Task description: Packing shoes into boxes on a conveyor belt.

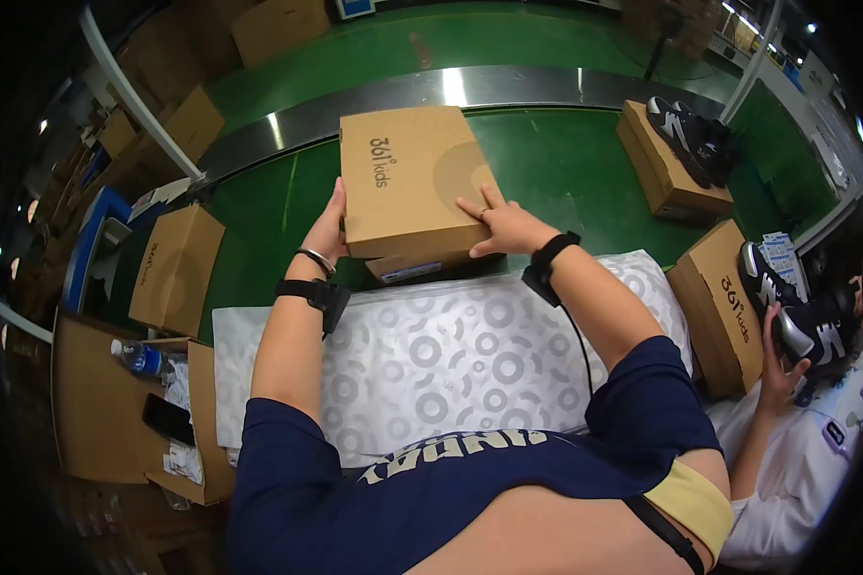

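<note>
A brown cardboard shoebox (403, 177) with its lid on sits in front of me on the green belt. The lid stands a little proud of the box's near side, where a small label shows below it. My left hand (328, 225) grips the left side of the shoebox, thumb up along its edge and the other fingers mostly hidden. On the near right corner of the lid lies my right hand (506, 225), its fingers spread over the top and its thumb at the front edge. Between my forearms, patterned white wrapping paper (451, 359) covers the near surface.
Black-and-white sneakers (686, 139) rest on another shoebox (657, 172) at the far right. Nearer, a co-worker's hand (781, 369) holds a sneaker beside a third shoebox (724, 307). At left are a shoebox (177, 264) and an open carton (201, 412) with a bottle (139, 357).
</note>
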A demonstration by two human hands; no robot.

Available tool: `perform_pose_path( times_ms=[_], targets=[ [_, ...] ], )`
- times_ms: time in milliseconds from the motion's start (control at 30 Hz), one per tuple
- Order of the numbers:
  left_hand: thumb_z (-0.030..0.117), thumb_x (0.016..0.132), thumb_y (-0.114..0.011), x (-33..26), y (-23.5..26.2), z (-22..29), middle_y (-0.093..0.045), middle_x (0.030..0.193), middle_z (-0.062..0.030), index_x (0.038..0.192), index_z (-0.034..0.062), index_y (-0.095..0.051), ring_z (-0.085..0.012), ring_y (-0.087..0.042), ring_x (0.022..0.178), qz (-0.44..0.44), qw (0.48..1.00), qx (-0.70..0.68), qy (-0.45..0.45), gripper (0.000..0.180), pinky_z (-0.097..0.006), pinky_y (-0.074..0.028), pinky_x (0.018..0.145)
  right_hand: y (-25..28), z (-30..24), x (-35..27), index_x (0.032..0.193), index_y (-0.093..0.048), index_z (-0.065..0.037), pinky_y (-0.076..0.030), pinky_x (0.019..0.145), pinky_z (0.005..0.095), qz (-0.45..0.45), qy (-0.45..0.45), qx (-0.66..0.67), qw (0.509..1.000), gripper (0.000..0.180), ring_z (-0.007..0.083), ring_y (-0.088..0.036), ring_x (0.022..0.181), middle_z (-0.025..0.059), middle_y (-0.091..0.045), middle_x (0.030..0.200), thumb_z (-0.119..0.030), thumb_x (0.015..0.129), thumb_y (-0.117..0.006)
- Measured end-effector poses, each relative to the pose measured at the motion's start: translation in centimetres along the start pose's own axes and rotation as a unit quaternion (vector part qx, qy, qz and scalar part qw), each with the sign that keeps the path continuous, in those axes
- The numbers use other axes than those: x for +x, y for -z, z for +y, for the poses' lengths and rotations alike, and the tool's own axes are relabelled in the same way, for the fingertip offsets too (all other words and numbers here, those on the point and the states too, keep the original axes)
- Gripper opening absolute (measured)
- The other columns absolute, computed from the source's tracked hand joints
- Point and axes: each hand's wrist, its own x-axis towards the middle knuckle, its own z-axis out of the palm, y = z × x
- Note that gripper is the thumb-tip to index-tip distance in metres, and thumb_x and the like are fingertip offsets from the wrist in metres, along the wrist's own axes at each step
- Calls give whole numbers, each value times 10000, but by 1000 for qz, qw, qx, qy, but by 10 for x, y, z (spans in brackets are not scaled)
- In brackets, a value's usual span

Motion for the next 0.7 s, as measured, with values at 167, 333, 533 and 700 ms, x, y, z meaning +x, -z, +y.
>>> perform_pose_path(
  times_ms=[167, 333, 533, 700],
  targets=[
    [347, 786, -548, 36, 50, -27, -437, 1247, -188, 1318, 105, -307, -340, -536, 998, 236, 852, 460, -87, 632, -359, -420, 865, -11, 43, 18, 1270, -413, -110, -367, 926, 394, 130, 104, 147, 975, 686, 347, -457, 1076, 217, -329, 1312, -272, 667, -698],
    [345, 603, -726, -21, -47, -11, -374, 1276, -227, 1196, -22, -403, -396, -358, 1157, 171, 613, 737, -228, 769, -398, -351, 948, 10, 212, 1, 1117, -460, 101, -361, 936, 357, 561, -389, 392, 616, 653, 340, -441, 1117, 306, -411, 1201, -255, 632, -714],
    [180, 454, -805, -35, -46, -34, -442, 1223, -183, 1199, 18, -420, -375, -423, 1101, 240, 542, 769, -237, 855, -392, -413, 888, -3, 416, -36, 1341, -77, 40, -333, 962, 343, 625, -425, 513, 407, 883, 287, -404, 1171, 241, -398, 1256, -199, 718, -655],
    [132, 477, -781, -25, -33, -60, -401, 1267, -163, 1225, 19, -390, -358, -404, 1122, 254, 541, 776, -201, 851, -377, -378, 930, 2, 371, -25, 1339, 171, -141, -462, 688, 387, 557, -430, 583, 406, 1041, 260, -529, 862, 177, -449, 1145, -175, 709, -658]
  ],
)
